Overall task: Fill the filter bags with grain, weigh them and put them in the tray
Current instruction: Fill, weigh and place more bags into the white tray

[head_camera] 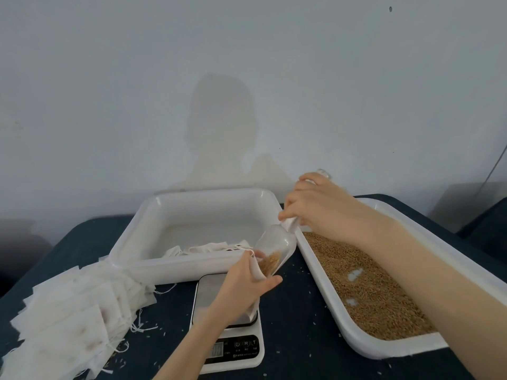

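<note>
My left hand (248, 281) holds a white filter bag (253, 311) upright over the scale (233, 333), fingers pinching its mouth open. My right hand (310, 204) grips the handle of a clear plastic scoop (277, 248), tilted down so brown grain slides from its lip into the bag. The grain tray (411, 223) on the right holds a bed of brown grain (365, 283). The white receiving tray (192, 266) behind the scale has a few filled bags (208, 248) along its near side.
A fanned stack of empty filter bags (71, 319) with loose strings lies at the left on the dark tabletop (296, 338). Stray grains dot the table around the scale. A plain wall stands right behind the trays.
</note>
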Demonstrator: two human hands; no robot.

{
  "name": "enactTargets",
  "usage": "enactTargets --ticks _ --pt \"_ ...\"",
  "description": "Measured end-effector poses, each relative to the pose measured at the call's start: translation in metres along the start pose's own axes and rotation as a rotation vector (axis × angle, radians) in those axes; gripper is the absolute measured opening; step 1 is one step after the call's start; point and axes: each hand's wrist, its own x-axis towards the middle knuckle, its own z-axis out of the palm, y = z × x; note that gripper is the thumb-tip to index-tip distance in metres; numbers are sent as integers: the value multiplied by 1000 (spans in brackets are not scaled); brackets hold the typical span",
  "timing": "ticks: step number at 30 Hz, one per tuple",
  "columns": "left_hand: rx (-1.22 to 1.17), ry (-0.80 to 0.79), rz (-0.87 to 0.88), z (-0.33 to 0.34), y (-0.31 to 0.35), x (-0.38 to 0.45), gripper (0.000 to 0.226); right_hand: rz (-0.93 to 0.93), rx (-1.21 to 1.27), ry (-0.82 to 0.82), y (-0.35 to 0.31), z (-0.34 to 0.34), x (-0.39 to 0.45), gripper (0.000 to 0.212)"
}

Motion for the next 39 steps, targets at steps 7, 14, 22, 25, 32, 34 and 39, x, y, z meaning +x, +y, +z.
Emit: enactTargets --ticks 7,14,22,25,32,34,39 --pt "-136 102 -10 7 11 -1 34 -84 -198 44 -16 -37 28 43" --pt "-74 30 21 -7 7 0 34 4 -100 6 -7 -26 12 45" --pt "-101 -72 18 -28 -2 2 42 277 290 -72 12 23 -55 37" --pt "-258 -15 -50 -29 -7 5 25 378 273 -57 11 43 -85 40" --pt "-172 175 31 -23 -10 13 30 694 461 -159 14 90 -140 39" --pt "-87 137 73 -20 -8 13 31 730 444 -233 18 107 -149 32" --pt "20 -18 7 -24 -26 2 27 798 420 -330 25 143 -159 15"
